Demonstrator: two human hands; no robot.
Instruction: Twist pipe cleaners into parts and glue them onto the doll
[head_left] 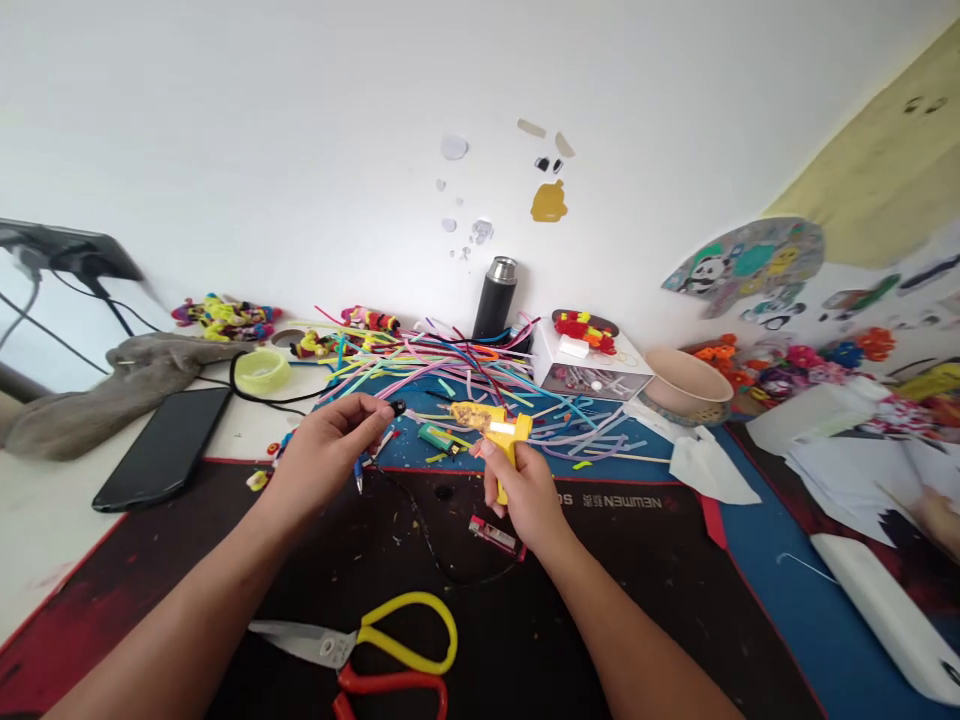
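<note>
White wall [300,130] is seen at the back, and a messy surface [45,560] is set in front of it, partly covered by a dark mat [495,640]. Over the far part of the mat, a yellow glue gun [519,428] is held by the right hand [536,495], with its fingers wrapped around the handle. A small black thing [397,408] is pinched by the thumb and finger of the left hand [326,445] (what it is cannot be told). The gun is likely light, hard and stiff; it is best held by the handle, as the nose might be hot. The black thing could be dropped easily, so it should be pinched by its edge. One gun, one pair of scissors [341,648], two lighters (a red lighter [497,538] and a green lighter [436,438]), one phone [161,450], one flask [493,308] and one bowl [686,388] are counted. Fuzzy sticks [442,355] are heaped too thickly to be counted.
</note>
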